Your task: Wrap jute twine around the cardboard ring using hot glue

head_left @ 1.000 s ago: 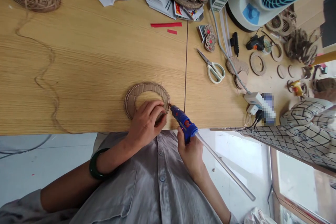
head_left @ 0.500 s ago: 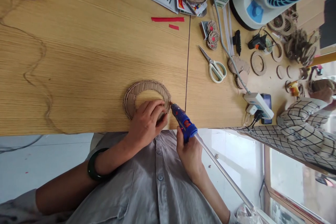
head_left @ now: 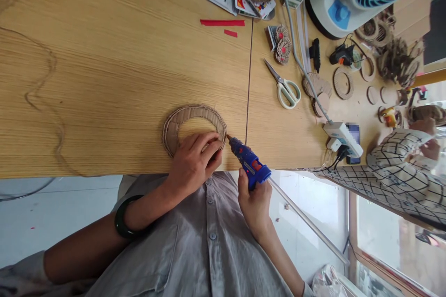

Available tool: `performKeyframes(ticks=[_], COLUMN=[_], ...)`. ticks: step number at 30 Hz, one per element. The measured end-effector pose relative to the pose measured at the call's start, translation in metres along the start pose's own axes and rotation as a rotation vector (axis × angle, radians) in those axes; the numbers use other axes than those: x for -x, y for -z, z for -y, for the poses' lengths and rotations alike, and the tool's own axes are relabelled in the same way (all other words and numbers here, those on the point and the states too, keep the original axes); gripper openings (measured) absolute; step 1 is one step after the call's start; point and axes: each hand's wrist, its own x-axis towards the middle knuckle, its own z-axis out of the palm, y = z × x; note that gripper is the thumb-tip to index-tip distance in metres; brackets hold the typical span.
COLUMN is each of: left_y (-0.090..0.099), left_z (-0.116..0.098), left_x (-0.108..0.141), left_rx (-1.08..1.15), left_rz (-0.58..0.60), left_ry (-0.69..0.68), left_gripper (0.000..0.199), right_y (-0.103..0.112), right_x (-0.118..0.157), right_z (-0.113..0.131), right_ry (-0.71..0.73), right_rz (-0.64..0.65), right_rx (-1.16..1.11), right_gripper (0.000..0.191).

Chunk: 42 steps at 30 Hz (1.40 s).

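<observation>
A brown cardboard ring (head_left: 172, 131) with twine around its rim lies near the table's front edge. My left hand (head_left: 193, 160) grips the ring's near right side, thumb and fingers closed on it. In my right hand (head_left: 256, 204) is a blue hot glue gun (head_left: 249, 160), its nozzle pointing at the ring's right outer edge. A long translucent glue stick (head_left: 306, 218) sticks out from the back of the gun. Part of the ring is hidden under my left hand.
Scissors (head_left: 286, 90) lie right of the ring, near a power strip (head_left: 343, 139). Red strips (head_left: 222, 22) and cardboard flowers (head_left: 283, 47) lie farther back. A fan (head_left: 337, 9) stands at the back right. Twine (head_left: 52, 60) trails on the left. Another person's checked sleeve (head_left: 400, 153) is at right.
My right hand and the glue gun have shifted slightly right, and the glue stick's far end has swung. The left hand still holds the ring, almost unmoved.
</observation>
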Motion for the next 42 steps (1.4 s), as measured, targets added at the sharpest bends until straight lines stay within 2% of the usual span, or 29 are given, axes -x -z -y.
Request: performKeyframes(ticks=[12, 20, 29, 33, 37, 42], left_y=[-0.001, 0.000, 0.000, 0.012, 0.034, 0.045], left_z=[0.000, 0.000, -0.001, -0.003, 0.002, 0.015], left_x=[0.001, -0.001, 0.000, -0.001, 0.003, 0.017], left_rx=[-0.007, -0.010, 0.023, 0.117, 0.051, 0.009], left_rz=[-0.020, -0.025, -0.026, -0.014, -0.030, 0.092], left_ry=[-0.009, -0.011, -0.002, 0.021, -0.033, -0.130], left_gripper=[0.020, 0.019, 0.020, 0.020, 0.020, 0.025], right_y=[-0.006, -0.006, -0.004, -0.003, -0.002, -0.001], right_x=[-0.002, -0.001, 0.009, 0.010, 0.012, 0.013], right_z=[-0.004, -0.011, -0.013, -0.013, -0.016, -0.021], right_ry=[-0.082, -0.277, -0.229, -0.251, -0.277, -0.277], right_rz=[0.028, 0.183, 0.140, 0.132, 0.121, 0.114], right_rx=[-0.103, -0.269, -0.294, -0.311, -0.339, -0.370], right_gripper=[0.035, 0.045, 0.040, 0.039, 0.037, 0.035])
